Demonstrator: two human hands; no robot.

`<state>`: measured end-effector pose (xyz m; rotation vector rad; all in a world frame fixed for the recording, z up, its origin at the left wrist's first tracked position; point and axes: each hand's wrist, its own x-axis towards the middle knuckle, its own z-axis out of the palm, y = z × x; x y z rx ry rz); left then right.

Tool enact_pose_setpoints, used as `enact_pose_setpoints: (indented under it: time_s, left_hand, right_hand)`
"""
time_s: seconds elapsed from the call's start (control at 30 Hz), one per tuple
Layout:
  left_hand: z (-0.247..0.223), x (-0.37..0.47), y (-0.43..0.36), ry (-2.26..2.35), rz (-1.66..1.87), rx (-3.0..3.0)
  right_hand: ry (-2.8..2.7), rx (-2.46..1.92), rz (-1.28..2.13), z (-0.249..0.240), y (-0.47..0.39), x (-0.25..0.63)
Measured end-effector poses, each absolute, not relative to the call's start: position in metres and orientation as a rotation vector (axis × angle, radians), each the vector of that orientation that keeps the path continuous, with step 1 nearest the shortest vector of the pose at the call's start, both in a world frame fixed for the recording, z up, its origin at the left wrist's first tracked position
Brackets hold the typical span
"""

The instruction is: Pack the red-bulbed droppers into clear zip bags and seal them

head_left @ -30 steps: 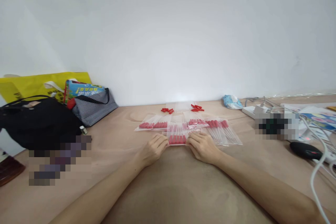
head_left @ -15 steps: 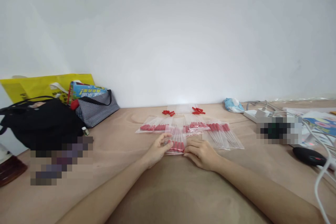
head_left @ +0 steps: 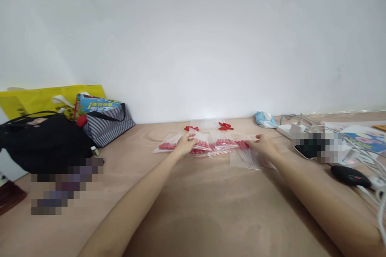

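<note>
Several clear plastic bags holding red-tipped sticks lie in a cluster on the wooden table point(head_left: 187, 196). My left hand point(head_left: 185, 144) pinches the upper left part of one bag point(head_left: 202, 143) that overlaps others. My right hand point(head_left: 263, 145) is over the bags on the right point(head_left: 249, 158), thumb and fingers at their red ends; whether it grips one is unclear. A bag with red pieces point(head_left: 224, 141) lies between my hands. Behind them are loose red pieces point(head_left: 225, 126) and a clear bag point(head_left: 205, 124); more red pieces point(head_left: 191, 128) lie to the left.
At the left are a black bag point(head_left: 48, 140), a striped bag point(head_left: 108, 126), a yellow bag point(head_left: 33, 100) and a small bottle point(head_left: 95, 151). On the right are a blue tissue pack point(head_left: 265, 119), a power strip point(head_left: 285, 131), cables and a black object point(head_left: 350, 175).
My left hand has moved away from me, and the bag from between my hands now lies on the cluster. My right hand has moved right, onto the right-hand bags.
</note>
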<state>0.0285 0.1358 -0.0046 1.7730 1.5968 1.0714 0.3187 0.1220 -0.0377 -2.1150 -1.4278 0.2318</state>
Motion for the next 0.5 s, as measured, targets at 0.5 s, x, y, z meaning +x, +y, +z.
enact_pose_setpoints:
  time_s: [0.5]
  left_hand:
    - [-0.029, 0.002, 0.064, 1.138, 1.170, 2.778]
  right_hand:
    - [-1.087, -1.578, 0.904, -0.024, 0.126, 0.324]
